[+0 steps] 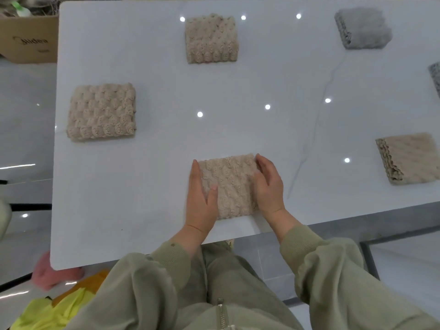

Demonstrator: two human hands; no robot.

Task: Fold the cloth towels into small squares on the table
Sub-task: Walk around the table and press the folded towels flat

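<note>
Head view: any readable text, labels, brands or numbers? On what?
"Midea": brand print on the side of the cardboard box, upper left beside the table; the first letter is stylised.
Small print below it on the same box: too blurred to read.
Towels and table: no text visible.

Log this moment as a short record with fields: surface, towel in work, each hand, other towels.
surface: white table
towel in work: beige towel, folded square, near the front edge
left hand: flat along its left side, thumb on top
right hand: cupped against its right side
other towels: left beige square, far beige square, right beige square, grey square far right, grey piece cut by right edge
</note>
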